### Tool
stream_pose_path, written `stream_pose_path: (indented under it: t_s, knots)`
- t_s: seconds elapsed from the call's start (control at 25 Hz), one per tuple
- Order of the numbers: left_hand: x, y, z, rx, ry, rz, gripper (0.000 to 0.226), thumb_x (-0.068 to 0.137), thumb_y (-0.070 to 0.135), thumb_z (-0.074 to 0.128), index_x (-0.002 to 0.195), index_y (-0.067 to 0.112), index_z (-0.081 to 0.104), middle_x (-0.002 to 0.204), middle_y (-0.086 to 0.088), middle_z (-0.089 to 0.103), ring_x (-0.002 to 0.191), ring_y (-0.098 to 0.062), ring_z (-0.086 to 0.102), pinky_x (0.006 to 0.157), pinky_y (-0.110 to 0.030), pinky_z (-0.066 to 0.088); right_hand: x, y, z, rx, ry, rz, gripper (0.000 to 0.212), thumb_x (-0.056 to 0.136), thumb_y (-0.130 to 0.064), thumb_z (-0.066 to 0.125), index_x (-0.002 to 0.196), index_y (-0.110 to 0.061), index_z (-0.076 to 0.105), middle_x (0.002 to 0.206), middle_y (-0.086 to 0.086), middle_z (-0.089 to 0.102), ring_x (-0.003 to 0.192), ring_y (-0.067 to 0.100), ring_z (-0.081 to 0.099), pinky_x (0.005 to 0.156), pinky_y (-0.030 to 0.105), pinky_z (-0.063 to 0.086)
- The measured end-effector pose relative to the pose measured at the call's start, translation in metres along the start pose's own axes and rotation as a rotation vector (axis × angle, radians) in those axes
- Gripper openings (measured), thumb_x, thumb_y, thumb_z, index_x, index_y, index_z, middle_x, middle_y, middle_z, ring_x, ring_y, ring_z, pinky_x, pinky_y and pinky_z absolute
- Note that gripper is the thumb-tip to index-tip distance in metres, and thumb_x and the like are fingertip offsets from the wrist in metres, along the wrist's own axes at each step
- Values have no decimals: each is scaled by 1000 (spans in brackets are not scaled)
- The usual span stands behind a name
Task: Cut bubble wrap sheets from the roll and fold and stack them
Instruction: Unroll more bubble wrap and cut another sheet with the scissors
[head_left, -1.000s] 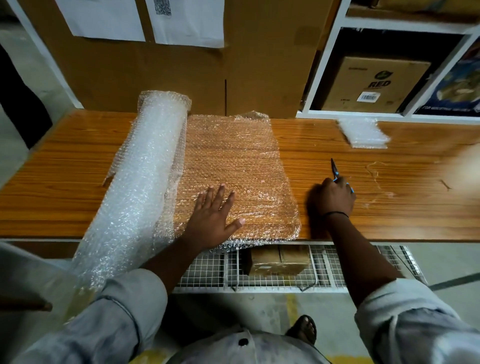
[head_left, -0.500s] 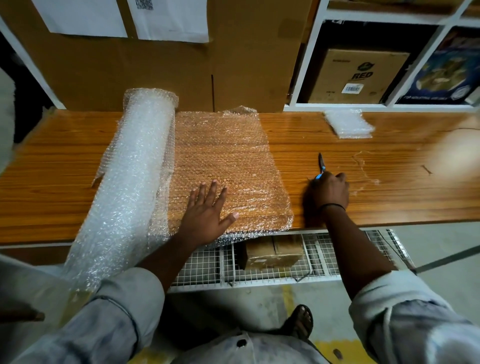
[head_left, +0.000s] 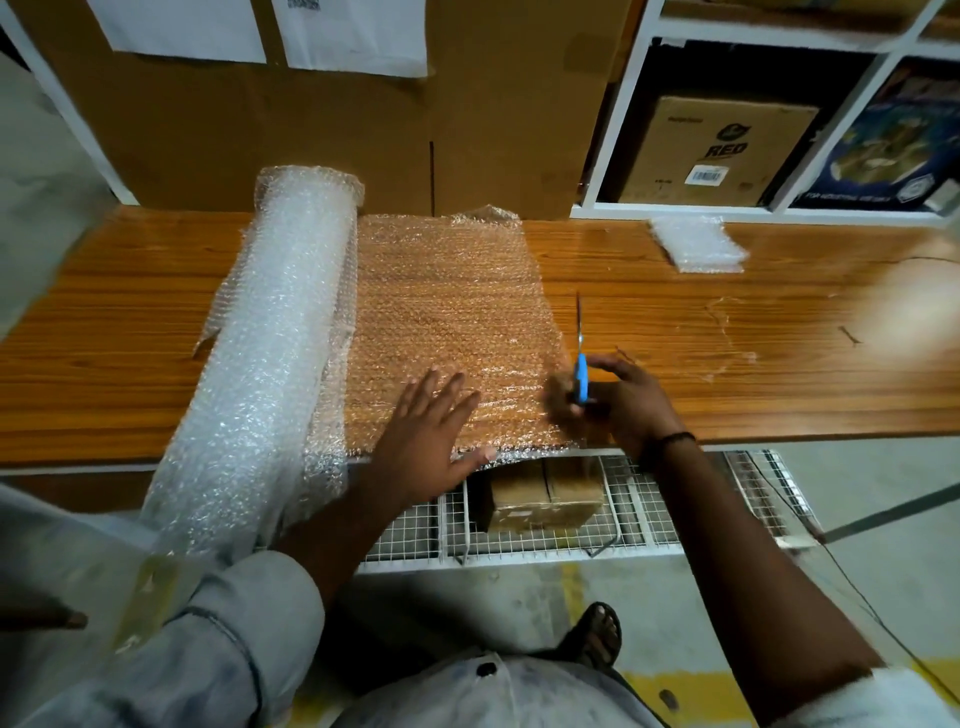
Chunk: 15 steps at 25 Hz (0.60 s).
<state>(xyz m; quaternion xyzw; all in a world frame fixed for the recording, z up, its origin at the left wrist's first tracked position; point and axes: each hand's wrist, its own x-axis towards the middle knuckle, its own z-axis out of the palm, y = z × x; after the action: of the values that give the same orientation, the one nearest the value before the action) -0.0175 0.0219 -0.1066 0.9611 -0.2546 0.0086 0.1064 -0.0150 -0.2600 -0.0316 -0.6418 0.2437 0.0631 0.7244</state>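
Note:
A thick bubble wrap roll (head_left: 270, 338) lies on the wooden table (head_left: 104, 332), its near end hanging over the front edge. An unrolled sheet (head_left: 447, 312) spreads flat to its right. My left hand (head_left: 431, 436) presses flat on the sheet's near part, fingers spread. My right hand (head_left: 618, 400) grips blue-handled scissors (head_left: 581, 358) at the sheet's right edge, blades pointing away from me. A folded bubble wrap stack (head_left: 698, 244) sits at the back right of the table.
A large cardboard panel (head_left: 332, 135) with papers stands behind the table. White shelving (head_left: 613, 202) at the back right holds cardboard boxes. Below the front edge is a wire mesh tray (head_left: 644, 519) with a small box (head_left: 545, 499).
My right hand has lifted the scissors off the table and brought them left to the sheet's right edge. My left hand stays pressed on the sheet.

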Motion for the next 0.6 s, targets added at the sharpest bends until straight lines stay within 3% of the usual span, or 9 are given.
stream_pose_path:
  t_s: [0.08,0.16,0.24,0.36,0.48,0.6]
  knots:
    - [-13,11,9,81,57,98,89,89,82,43,160,29,30,171,-5,15,158,-33,7,126,-59,12,-35,20,15,334,-192,126,51,89,12,61,134,-11,58,113,26,72,88,32,73,61,32,63]
    - [-20,18,15,84,130,121,80,86,64,66,153,26,43,166,-6,32,155,-34,21,122,-59,24,-65,43,28,407,-281,176,46,85,2,66,129,-11,62,108,24,73,83,25,74,62,26,63]
    - [-23,19,18,48,240,117,68,81,38,80,143,22,57,156,-7,48,147,-34,38,118,-57,34,-93,65,37,357,-298,178,42,83,-7,69,125,-8,67,92,16,71,71,18,70,53,21,58]
    - [-29,18,19,21,399,186,45,84,21,78,129,21,69,139,-3,65,131,-31,57,109,-53,44,-124,88,35,267,-296,165,49,86,-23,72,131,-3,66,81,15,65,64,19,61,43,22,45]
    - [-31,20,15,-13,494,251,30,87,17,75,116,20,76,124,-1,73,117,-28,65,100,-47,50,-144,99,27,174,-311,142,52,93,-44,71,127,-4,67,82,20,62,63,22,57,47,27,37]
    - [-32,24,15,-39,515,245,23,89,17,73,111,18,78,115,0,76,113,-27,68,96,-43,51,-157,101,23,59,-282,136,58,89,-55,73,121,-6,70,80,23,64,62,23,59,50,30,35]
